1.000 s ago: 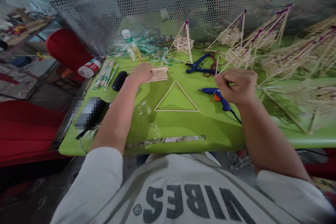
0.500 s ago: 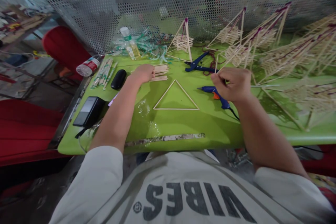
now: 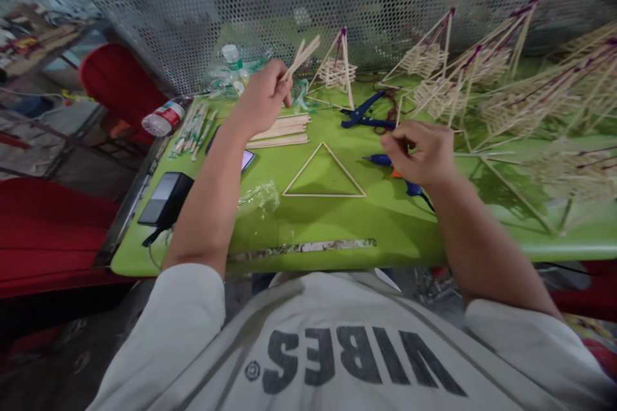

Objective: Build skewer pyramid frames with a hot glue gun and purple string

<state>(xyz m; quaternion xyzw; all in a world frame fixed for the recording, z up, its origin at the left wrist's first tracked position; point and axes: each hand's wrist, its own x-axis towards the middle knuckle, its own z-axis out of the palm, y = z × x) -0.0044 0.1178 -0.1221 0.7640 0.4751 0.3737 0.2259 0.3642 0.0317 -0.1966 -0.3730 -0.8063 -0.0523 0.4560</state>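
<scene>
My left hand (image 3: 270, 93) is raised over the back of the table, its fingers closed round a few thin wooden sticks (image 3: 304, 56) that point up and to the right. Below it lies a pile of similar sticks (image 3: 284, 128). Thumb and fingers of my right hand (image 3: 419, 151) are curled together above the blue hot glue gun (image 3: 380, 159), partly covering it; what they pinch, if anything, I cannot make out. Between the hands, a triangle of joined sticks (image 3: 325, 195) lies flat on the green table (image 3: 332, 225).
Several stick pyramids with purple tips (image 3: 344, 64) stand at the back and right. Blue cutters (image 3: 364, 115) lie behind the glue gun. To the left are wrapped stick bundles (image 3: 193, 131), a phone (image 3: 247, 160), a black box-shaped device (image 3: 166, 198) and a bottle (image 3: 164, 119).
My left hand has lifted from the stick pile, up and away, with a few sticks in it. More of the phone shows. My right hand has shifted slightly left.
</scene>
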